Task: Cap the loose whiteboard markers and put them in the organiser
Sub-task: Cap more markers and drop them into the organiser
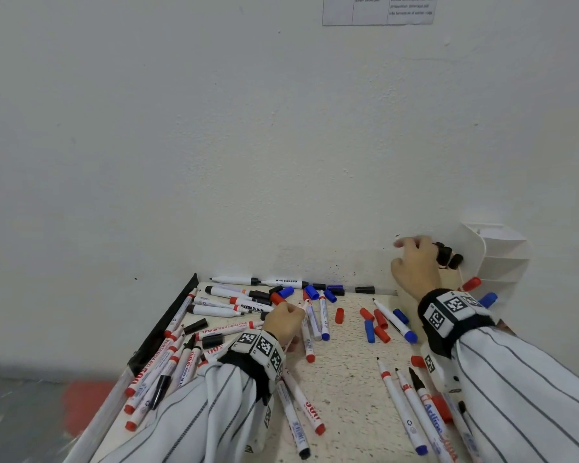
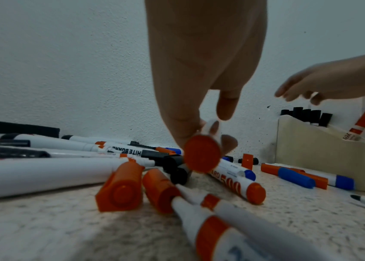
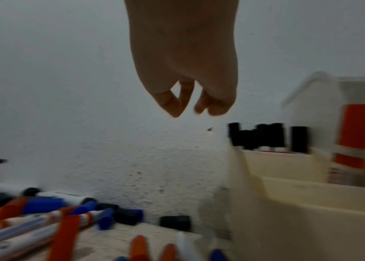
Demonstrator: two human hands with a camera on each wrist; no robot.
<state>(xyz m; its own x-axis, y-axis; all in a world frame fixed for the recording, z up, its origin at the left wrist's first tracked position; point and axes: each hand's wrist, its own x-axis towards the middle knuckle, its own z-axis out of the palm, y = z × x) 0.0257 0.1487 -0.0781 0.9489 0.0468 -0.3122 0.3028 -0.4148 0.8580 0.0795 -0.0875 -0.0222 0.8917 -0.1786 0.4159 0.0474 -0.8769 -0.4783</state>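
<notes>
Many white whiteboard markers (image 1: pixel 214 310) and loose red, blue and black caps (image 1: pixel 380 324) lie scattered on the speckled table (image 1: pixel 341 372). My left hand (image 1: pixel 295 309) is low over the pile and pinches a red-ended marker (image 2: pixel 201 153) by its barrel, its red end tilted up toward the wrist. The stepped cream organiser (image 1: pixel 502 255) stands at the right against the wall. Its rear slot holds black-capped markers (image 1: pixel 445 253), with a red-capped marker (image 1: pixel 471 284) lower down. My right hand (image 1: pixel 405 252) hovers beside the black caps, fingers loose (image 3: pixel 190 109), holding nothing.
The wall (image 1: pixel 281 162) runs close behind the table. A black strip (image 1: pixel 168 315) edges the table's left side, with floor beyond. Uncapped markers (image 1: pixel 398 396) lie at the front right under my right sleeve. A blue-capped marker (image 1: pixel 488 299) sits in the organiser's front.
</notes>
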